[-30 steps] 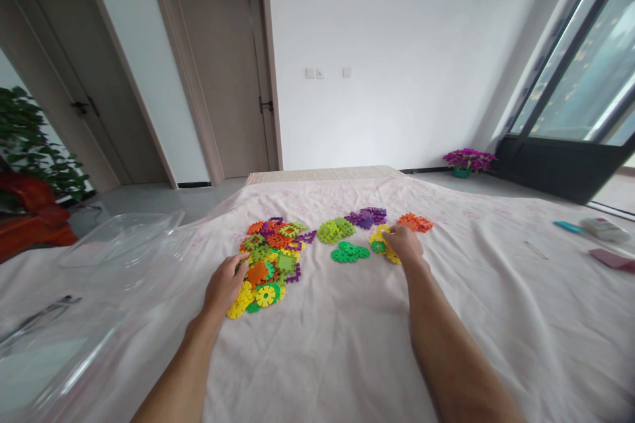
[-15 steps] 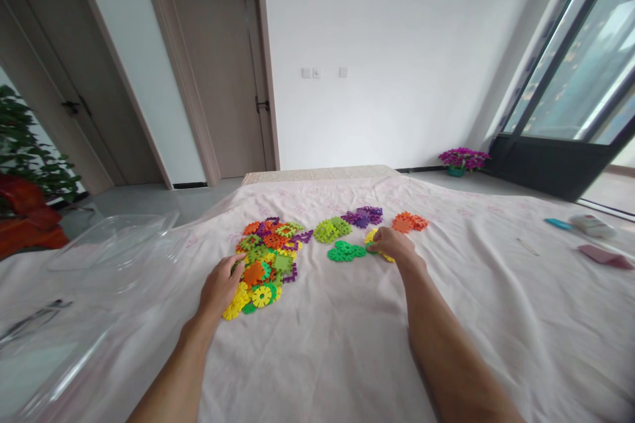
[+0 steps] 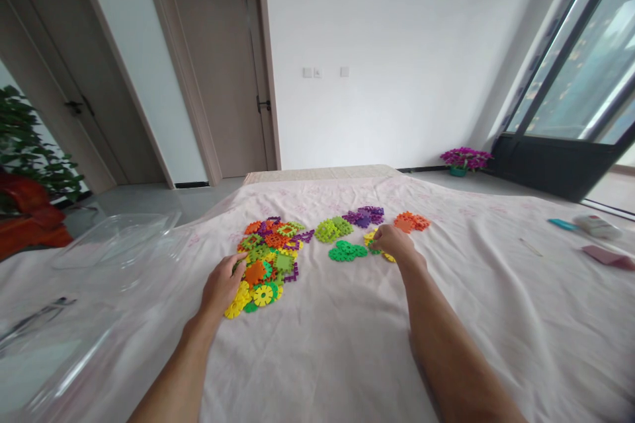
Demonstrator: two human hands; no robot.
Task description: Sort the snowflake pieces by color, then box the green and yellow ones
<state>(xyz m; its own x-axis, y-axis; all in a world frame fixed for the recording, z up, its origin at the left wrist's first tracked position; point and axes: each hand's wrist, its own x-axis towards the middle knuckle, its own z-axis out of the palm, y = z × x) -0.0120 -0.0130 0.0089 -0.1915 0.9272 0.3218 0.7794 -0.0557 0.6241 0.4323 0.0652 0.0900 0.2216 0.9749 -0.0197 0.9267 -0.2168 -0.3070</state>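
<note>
Interlocking plastic pieces lie on the cloth in a mixed pile (image 3: pixel 270 258) of orange, green, purple and yellow squares and notched discs. My left hand (image 3: pixel 224 281) rests at the pile's left edge, fingers apart and touching it. Over the small group of yellow discs (image 3: pixel 370 238), my right hand (image 3: pixel 394 241) is closed in a pinch; a green notched disc (image 3: pixel 376 252) shows at its fingertips, mostly hidden. Just left lie green discs (image 3: pixel 347 251). Beyond are light green squares (image 3: pixel 333 230), purple squares (image 3: pixel 364 217) and orange squares (image 3: pixel 411 221).
Clear plastic containers (image 3: pixel 116 228) stand on the left of the pale cloth (image 3: pixel 322 344), with glasses (image 3: pixel 37 320) nearby. At the right lie a blue item (image 3: pixel 562 224), a whitish packet (image 3: pixel 596 227) and a pink piece (image 3: pixel 608 256).
The green disc at my right fingertips has shifted slightly to the right and nearer to me. My left hand keeps its place by the pile.
</note>
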